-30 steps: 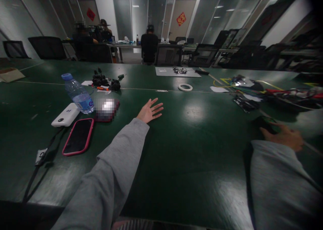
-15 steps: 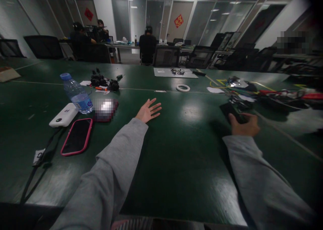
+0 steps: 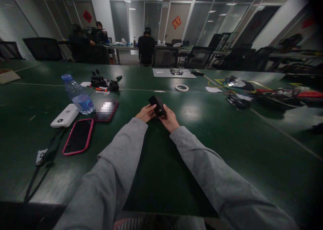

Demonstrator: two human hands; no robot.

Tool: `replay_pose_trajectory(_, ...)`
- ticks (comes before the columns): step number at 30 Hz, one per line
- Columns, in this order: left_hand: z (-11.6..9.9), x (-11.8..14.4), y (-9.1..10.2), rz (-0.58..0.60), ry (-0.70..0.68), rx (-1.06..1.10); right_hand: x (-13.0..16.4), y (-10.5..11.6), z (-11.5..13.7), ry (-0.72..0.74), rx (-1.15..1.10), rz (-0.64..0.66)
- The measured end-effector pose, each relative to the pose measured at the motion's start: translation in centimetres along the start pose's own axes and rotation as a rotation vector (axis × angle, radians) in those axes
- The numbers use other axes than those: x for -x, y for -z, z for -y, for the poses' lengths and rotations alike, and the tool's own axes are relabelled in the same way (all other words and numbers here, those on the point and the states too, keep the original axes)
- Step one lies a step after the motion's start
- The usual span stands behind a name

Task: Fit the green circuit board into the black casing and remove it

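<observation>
The left fingers (image 3: 151, 107) and right fingers (image 3: 165, 108) hold a black box (image 3: 156, 105).

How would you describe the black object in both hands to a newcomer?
On the green table, follow the two grey sleeves to the left hand and right hand. Both hold the black box, unlike the pink-edged phone, which lies untouched.

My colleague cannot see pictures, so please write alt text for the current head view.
A person's left hand and right hand hold a black boxy object over a green table. To the left lie a pink-edged phone and a white device, beside a plastic bottle.
</observation>
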State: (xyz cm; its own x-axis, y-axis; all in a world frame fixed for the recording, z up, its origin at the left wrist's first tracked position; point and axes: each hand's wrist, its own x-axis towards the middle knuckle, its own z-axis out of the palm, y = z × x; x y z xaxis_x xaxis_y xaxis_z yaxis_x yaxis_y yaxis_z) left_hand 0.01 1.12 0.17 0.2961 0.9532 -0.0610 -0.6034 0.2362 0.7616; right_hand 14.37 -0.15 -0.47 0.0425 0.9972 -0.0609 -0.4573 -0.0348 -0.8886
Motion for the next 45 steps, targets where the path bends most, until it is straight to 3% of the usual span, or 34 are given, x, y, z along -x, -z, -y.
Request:
replay_pose_trajectory(3,-0.3,0.0,0.2,-0.063,-0.053,0.015,-0.1,-1.4,-0.2,-0.156,-0.238,0.047)
replay_pose_trajectory(8,-0.4,-0.4,0.1,-0.182,-0.070,-0.019,-0.1,-1.3,0.2,-0.244,-0.272,0.096)
replay_pose_trajectory(11,-0.2,-0.8,0.4,-0.222,-0.082,-0.043,-0.2,-0.7,0.4,-0.203,-0.147,0.123)
replay_pose_trajectory(16,-0.1,-1.2,0.9,-0.230,-0.104,-0.088,-0.6,0.3,0.5,0.004,0.120,0.139)
replay_pose_trajectory(22,-0.5,-0.6,0.5,-0.191,-0.138,-0.157,-1.0,1.2,0.2,0.068,0.237,0.164)
replay_pose_trajectory(32,-0.5,-0.7,0.6,-0.218,-0.164,-0.199,-1.2,1.4,0.7,-0.026,0.065,0.200)
replay_pose_trajectory(45,-0.1,-1.4,1.4,-0.172,-0.164,-0.205,-1.3,1.6,1.0,-0.084,-0.016,0.196)
